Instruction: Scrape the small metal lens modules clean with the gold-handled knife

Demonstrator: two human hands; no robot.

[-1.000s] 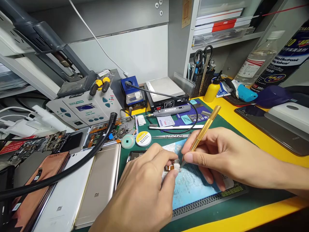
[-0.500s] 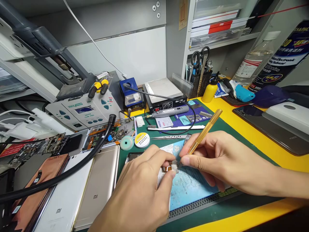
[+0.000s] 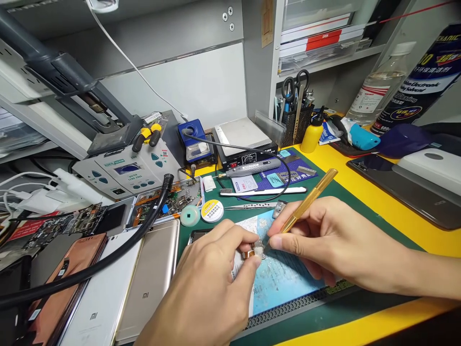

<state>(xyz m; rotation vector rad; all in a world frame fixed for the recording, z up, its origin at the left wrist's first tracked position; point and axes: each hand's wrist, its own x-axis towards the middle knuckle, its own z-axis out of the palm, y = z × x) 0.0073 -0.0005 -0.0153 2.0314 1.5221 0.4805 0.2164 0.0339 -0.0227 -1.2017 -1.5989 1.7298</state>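
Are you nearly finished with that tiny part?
Maybe some scraping is done: pale specks dot the blue sheet. The left hand steadies the small part with its orange flex cable; the right hand aims a gold knife at it. That work looks unfinished; hands hide how much is left.

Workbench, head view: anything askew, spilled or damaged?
Blue sheet beneath the left hand and right hand: scuffed and speckled with pale marks, either wear or debris, can't tell which. Left side: black hose drapes loosely across the phones instead of running clear. No obvious spill.
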